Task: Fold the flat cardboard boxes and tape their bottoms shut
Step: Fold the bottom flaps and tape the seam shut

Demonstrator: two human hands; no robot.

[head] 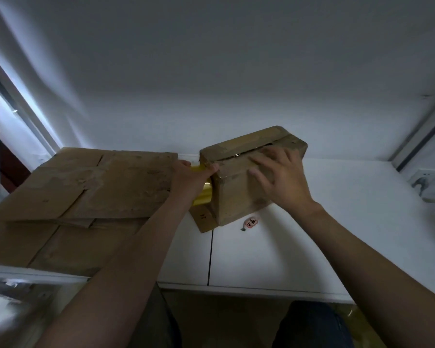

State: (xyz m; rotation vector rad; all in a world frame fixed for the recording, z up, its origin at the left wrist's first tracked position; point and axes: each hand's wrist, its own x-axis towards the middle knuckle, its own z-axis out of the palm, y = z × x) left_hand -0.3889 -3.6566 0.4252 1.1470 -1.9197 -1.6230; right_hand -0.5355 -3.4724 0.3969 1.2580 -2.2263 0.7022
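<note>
A person's left hand (191,177) grips a yellow tape roll (203,197) against the end of a folded box (234,197) standing on a white table (337,222). The right hand (279,179), fingers spread flat, presses the flaps. The seam gapes slightly, so easing that pressure could let the tape set crooked. Flat cardboard (98,182) crowds the left and a wall (211,71) stands close behind, leaving room only rightward.

Mostly behind left hand (190,177): yellow roll (203,197), perhaps tape.

White table (362,192) bears flat cardboard boxes (86,187); folded box (236,197); small tag (250,223).
</note>
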